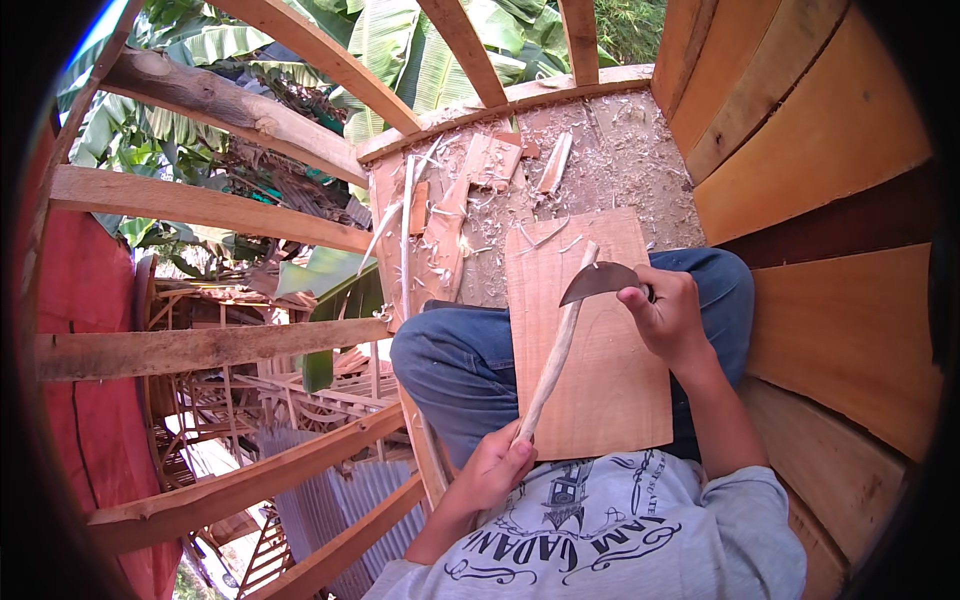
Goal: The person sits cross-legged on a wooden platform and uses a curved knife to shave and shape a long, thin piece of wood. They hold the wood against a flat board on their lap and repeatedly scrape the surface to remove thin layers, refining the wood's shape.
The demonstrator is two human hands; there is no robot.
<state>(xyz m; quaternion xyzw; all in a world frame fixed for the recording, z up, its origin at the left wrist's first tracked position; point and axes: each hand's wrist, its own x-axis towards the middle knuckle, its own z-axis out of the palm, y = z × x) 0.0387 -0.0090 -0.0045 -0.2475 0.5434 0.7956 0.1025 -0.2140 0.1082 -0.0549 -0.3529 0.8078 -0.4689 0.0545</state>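
A pale, slim wooden stick (560, 352) slants up over a flat wooden board (620, 400) that lies across my lap. My left hand (497, 468) is closed round the stick's lower end, close to my shirt. In my right hand (668, 310) is a knife with a short, dark, curved blade (603, 280). The fist wraps its handle, which is mostly hidden, and the thumb lies towards the blade. The blade crosses the stick near its upper end, its pointed tip reaching past the stick's left side.
Wood shavings (640, 150) litter the plank floor ahead, with several offcuts (450, 215) and thin strips (407, 235) at its left. Slatted wooden rails (220, 345) stand along the left and far sides. A plank wall (830, 130) rises close on my right.
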